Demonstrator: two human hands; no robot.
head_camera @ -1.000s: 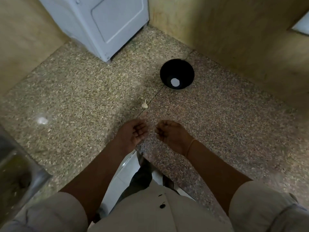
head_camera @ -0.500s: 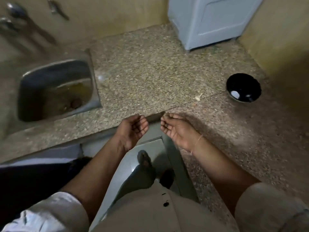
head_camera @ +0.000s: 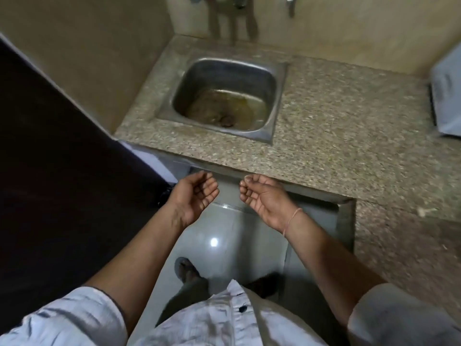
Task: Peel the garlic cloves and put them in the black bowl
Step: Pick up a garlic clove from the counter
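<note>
Both hands slack and empty at the counter edge.

The left hand (head_camera: 193,196) and right hand (head_camera: 262,198) hover palm-up, side by side but apart, fingers loosely curled around nothing (a thin thread (head_camera: 291,219) circles the right wrist). Just beyond the fingertips runs the speckled countertop (head_camera: 336,136), and straight ahead of both hands a steel sink (head_camera: 280,101) is set into it, with murky water in its bottom. Well to the right of the right hand a small pale speck (head_camera: 421,212) lies on the countertop, too blurred to tell whether it is garlic. Farther right and ahead, a white appliance (head_camera: 446,96) stands at the frame edge.
</note>
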